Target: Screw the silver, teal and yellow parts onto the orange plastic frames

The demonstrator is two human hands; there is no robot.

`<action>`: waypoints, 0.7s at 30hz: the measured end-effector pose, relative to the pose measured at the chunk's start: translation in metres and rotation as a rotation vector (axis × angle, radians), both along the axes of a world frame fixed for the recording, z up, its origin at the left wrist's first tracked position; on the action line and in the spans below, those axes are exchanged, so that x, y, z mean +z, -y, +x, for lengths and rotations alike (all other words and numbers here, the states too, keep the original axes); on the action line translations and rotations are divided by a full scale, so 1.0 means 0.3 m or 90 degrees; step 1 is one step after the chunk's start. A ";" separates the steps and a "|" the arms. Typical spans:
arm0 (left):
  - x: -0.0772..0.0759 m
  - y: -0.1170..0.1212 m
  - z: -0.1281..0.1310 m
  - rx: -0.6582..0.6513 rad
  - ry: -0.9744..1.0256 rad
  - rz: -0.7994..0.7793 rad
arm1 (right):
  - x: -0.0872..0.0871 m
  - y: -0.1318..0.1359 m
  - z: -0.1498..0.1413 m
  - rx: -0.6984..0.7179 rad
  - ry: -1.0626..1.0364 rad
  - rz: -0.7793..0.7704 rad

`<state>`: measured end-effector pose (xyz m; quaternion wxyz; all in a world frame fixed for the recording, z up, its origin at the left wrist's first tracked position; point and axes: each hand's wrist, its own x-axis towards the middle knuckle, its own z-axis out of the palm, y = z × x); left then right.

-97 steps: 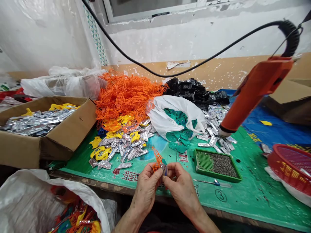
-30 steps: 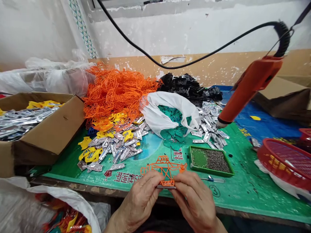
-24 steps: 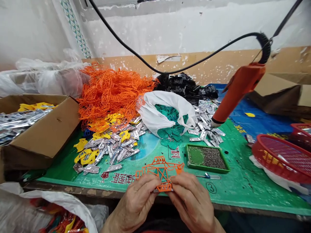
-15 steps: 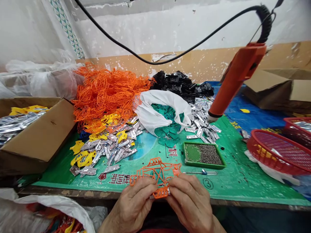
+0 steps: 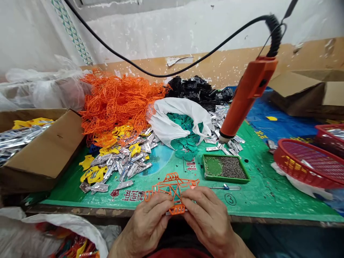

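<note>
My left hand (image 5: pixel 150 222) and my right hand (image 5: pixel 205 216) pinch an orange plastic lattice frame (image 5: pixel 177 209) between thumbs and fingertips, at the near edge of the table. A silvery strip shows under the frame's near end, partly covered by my fingers. Behind the hands lies a small screwdriver (image 5: pixel 227 187) with a clear handle. Farther back is a green tray (image 5: pixel 213 167) partly filled with small screws. An orange electric screwdriver (image 5: pixel 244 98) hangs from its black cable to the right, tip down above silver parts.
At the back are a heap of orange frames (image 5: pixel 123 100), black parts (image 5: pixel 193 89) and a white bag (image 5: pixel 163 123) of green pieces. Silver and yellow parts (image 5: pixel 96 174) lie left, beside a cardboard box (image 5: pixel 48 150). Red baskets (image 5: pixel 295 172) stand right; an open bag (image 5: pixel 88 229) is lower left.
The hanging electric screwdriver has swung to the left and slightly down. Both hands keep their hold on the orange frame, with only a small shift of the fingers.
</note>
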<state>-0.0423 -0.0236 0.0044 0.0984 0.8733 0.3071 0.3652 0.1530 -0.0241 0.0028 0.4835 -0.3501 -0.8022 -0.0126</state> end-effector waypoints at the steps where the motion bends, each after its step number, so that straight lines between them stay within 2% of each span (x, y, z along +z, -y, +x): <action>1: -0.004 0.001 0.006 0.005 0.001 0.001 | -0.003 -0.002 0.003 0.002 0.003 -0.006; 8: -0.031 0.026 0.054 0.106 0.095 0.032 | -0.054 0.001 0.030 -0.035 0.012 0.057; 13: -0.027 0.038 0.052 0.114 0.093 0.060 | -0.075 0.012 0.037 -0.065 0.049 0.102; 21: -0.031 0.047 0.036 0.121 0.123 0.080 | -0.079 0.008 0.024 -0.057 0.074 0.122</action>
